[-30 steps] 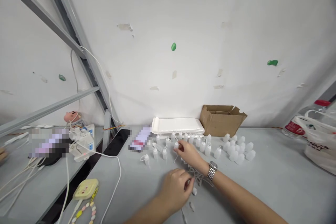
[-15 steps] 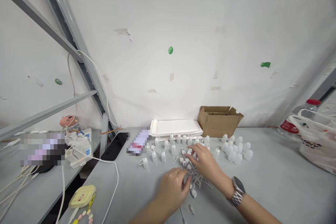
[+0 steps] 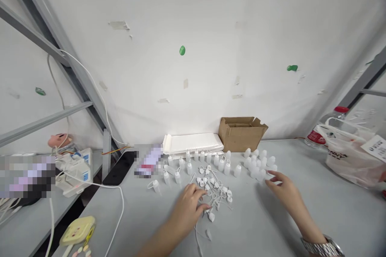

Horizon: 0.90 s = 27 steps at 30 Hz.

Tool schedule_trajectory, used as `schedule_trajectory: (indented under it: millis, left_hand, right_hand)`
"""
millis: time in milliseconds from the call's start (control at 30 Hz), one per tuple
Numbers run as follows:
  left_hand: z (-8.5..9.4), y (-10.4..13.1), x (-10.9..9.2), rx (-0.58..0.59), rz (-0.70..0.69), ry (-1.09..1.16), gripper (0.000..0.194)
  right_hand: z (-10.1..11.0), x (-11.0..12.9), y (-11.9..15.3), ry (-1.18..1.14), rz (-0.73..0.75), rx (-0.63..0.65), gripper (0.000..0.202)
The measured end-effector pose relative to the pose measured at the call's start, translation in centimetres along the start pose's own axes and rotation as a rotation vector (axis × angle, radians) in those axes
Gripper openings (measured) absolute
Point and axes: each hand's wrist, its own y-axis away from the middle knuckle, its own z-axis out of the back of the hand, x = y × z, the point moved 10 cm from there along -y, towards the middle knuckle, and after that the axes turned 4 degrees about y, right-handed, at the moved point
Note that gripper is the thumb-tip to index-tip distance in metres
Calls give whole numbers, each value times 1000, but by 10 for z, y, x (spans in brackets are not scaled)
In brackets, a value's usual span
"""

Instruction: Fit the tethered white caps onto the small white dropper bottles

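Observation:
My left hand (image 3: 187,207) rests at the left edge of a loose pile of white caps with strap loops (image 3: 215,188). Its thumb and fingers are apart, and nothing shows between them. Out to the right, my right hand (image 3: 283,192) reaches with parted fingers to the near side of a cluster of small translucent bottles (image 3: 256,164). Its fingertips are beside the nearest bottle; whether they touch it I cannot tell. Behind the pile stand several small capped bottles (image 3: 189,168), some with strap loops sticking out.
A cardboard box (image 3: 241,138) and a white flat package (image 3: 193,144) stand against the wall. Left are a black phone (image 3: 120,168), a power strip (image 3: 72,176), a yellow case (image 3: 77,229) and a white cable (image 3: 123,200). A plastic bag (image 3: 346,156) lies at the right.
My right hand has left the cap pile and moved right to the translucent bottles. My left hand stays beside the pile. The view has shifted to the right.

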Motion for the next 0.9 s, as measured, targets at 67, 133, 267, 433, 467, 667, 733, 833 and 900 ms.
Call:
schedule_trajectory:
  millis: [67,133,267,433,467,667,733,833,900]
  left_hand:
    - [-1,-1,0,25,2,-4,23]
    - [1,-2,1,30,7,-31,24]
    - [4,-3,2,14,3,-131,26]
    - [-6,-2,5,14,-27,-248,27]
    - [-8,-2,5,8,-37,-254,26]
    - [-11,-4,10,-2,-16,-252,22]
    - [-10,-4,10,-6,-17,-242,23]
    - [-7,-4,8,-18,-6,-213,22]
    - [-4,-3,7,-28,10,-191,21]
  right_hand:
    - [-7,-2,-1,0,-13,13,53]
    - [-11,-2,-2,0,-24,16,56]
    - [-17,-2,-4,1,-29,12,59]
    - [-18,-3,-6,-3,-11,-9,50]
    - [-18,-4,-6,-5,-5,-12,49]
    - [-18,-3,-7,-3,13,-7,52]
    - [-11,-2,-4,-3,11,-30,52]
    - [15,10,10,9,42,-168,47]
    - [34,24,24,-1,70,-267,44]
